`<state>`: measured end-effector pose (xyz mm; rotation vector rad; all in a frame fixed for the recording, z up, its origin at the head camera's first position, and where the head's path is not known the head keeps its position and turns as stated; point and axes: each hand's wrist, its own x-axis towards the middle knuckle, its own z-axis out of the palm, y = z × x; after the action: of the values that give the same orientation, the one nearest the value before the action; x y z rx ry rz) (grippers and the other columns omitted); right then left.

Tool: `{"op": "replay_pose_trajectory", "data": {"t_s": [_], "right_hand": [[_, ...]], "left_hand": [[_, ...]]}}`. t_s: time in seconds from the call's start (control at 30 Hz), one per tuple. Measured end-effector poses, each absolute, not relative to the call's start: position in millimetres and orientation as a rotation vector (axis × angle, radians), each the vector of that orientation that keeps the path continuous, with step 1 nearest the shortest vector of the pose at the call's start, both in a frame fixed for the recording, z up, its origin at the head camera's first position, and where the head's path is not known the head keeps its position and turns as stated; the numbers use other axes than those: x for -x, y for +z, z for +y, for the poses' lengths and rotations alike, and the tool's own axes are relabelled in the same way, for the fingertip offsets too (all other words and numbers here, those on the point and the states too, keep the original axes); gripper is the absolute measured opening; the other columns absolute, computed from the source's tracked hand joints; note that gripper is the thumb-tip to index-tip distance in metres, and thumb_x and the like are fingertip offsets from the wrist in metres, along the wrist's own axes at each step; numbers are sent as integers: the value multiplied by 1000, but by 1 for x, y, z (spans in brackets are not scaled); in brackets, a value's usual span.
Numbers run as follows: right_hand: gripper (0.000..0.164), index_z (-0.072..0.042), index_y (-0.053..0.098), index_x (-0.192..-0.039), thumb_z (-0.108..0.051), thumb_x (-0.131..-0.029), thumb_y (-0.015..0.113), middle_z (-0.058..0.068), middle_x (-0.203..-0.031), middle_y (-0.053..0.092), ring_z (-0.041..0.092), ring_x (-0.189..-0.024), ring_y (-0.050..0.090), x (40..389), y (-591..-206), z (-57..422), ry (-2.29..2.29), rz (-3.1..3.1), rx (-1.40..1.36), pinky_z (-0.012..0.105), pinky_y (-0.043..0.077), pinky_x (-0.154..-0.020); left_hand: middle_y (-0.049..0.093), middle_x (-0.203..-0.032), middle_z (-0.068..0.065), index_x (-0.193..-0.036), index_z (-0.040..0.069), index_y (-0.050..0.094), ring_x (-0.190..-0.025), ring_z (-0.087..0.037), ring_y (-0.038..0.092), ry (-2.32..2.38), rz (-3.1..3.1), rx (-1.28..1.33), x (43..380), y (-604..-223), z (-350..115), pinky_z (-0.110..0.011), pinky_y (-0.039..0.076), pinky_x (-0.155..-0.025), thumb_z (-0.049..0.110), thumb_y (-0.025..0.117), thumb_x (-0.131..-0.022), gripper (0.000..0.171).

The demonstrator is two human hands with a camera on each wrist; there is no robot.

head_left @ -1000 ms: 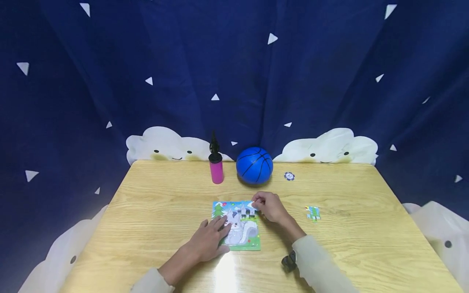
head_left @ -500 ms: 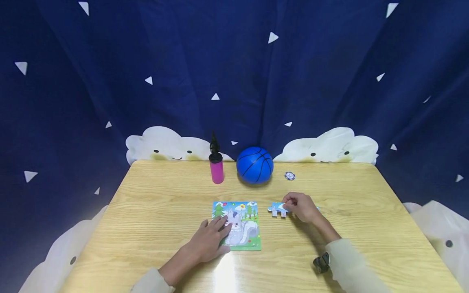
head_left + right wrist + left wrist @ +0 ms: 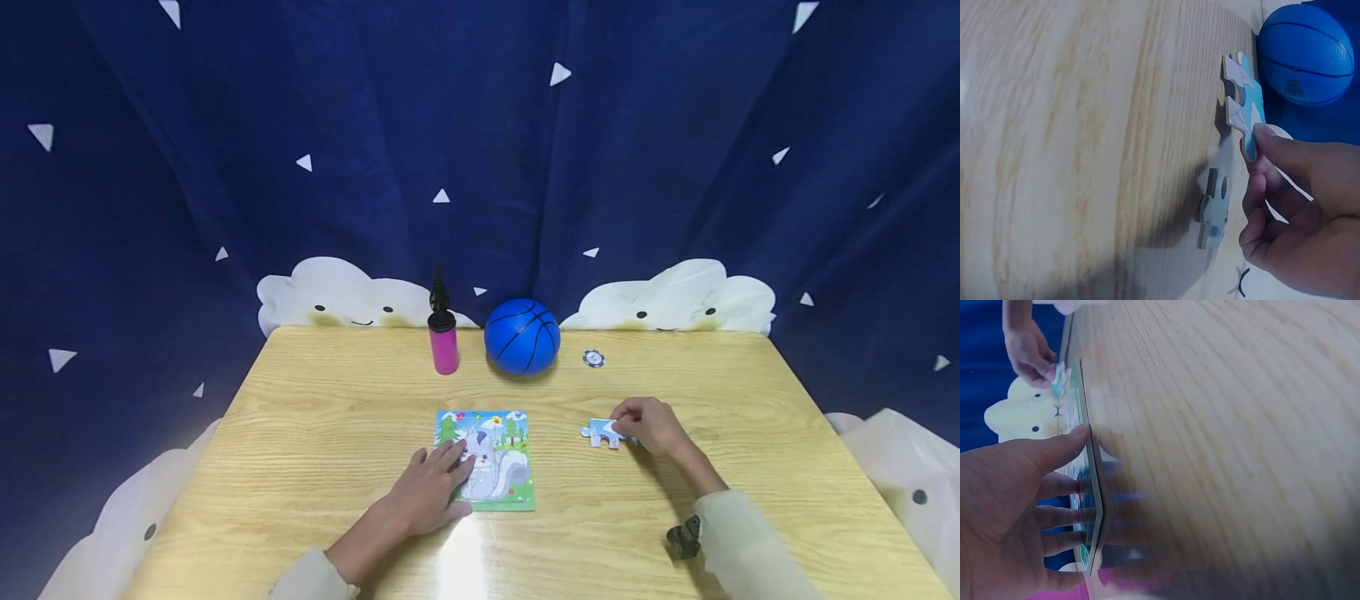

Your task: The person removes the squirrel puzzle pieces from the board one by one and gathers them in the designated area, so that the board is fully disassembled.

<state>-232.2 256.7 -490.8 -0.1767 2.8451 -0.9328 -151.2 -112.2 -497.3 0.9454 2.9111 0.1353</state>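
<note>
The left hand spreads its fingers on the squirrel jigsaw beneath them, probably steadying it. The right hand's fingers pinch 1 sky-patterned piece by its end, perhaps keeping its cutout clear; a 2nd piece lies below them.

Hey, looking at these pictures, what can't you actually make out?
Head view: the lower left of the puzzle, covered by the left hand.
Head view: one end of the held piece, behind the fingers of the right hand.
Head view: the loose piece, mostly hidden by that hand.
Head view: the print on the chip, too small.
Left wrist view: the puzzle's picture, seen nearly edge-on.
</note>
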Motion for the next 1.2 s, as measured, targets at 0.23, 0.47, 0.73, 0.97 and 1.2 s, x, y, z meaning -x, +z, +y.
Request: {"op": "replay_pose_trajectory", "data": {"t_s": [0.23, 0.47, 0.73, 0.97, 1.2], "right_hand": [[6, -6, 71, -87, -10, -85, 68, 2, -74, 65, 11, -64, 51, 237, -500, 261, -888, 2856, 146, 22, 41, -55], [6, -4, 71, -87, -9, -85, 68, 3, -75, 67, 11, -64, 54, 239, -505, 258, -872, 2873, 129, 23, 43, -55], [10, -6, 72, -90, -13, -88, 65, 6, -78, 68, 12, -65, 53, 240, -494, 256, -869, 2910, 88, 23, 42, -53], [12, -6, 72, -91, -15, -89, 65, 6, -78, 69, 12, -62, 53, 243, -487, 248, -923, 2919, 141, 24, 42, -53], [7, -6, 72, -86, -13, -84, 70, 3, -74, 68, 9, -62, 53, 248, -487, 203, -1009, 2890, 176, 22, 43, -53]], "left_hand": [[42, -147, -14, -139, 11, 49, -134, -33, 41, 142, 2912, -938, 151, -498, -112, -57, 39, -102, 46, 57, -88, 61], [42, -148, -14, -139, 12, 49, -135, -33, 41, 142, 2913, -935, 151, -498, -112, -58, 39, -102, 46, 57, -88, 62], [41, -149, -13, -139, 12, 48, -135, -32, 41, 139, 2909, -926, 151, -501, -112, -57, 39, -102, 47, 57, -88, 63], [43, -147, -13, -138, 12, 50, -134, -31, 42, 159, 2925, -923, 151, -501, -110, -57, 40, -102, 47, 59, -87, 62], [48, -143, -11, -135, 12, 53, -131, -30, 46, 87, 2960, -953, 152, -498, -109, -54, 42, -100, 47, 60, -86, 61]]}}
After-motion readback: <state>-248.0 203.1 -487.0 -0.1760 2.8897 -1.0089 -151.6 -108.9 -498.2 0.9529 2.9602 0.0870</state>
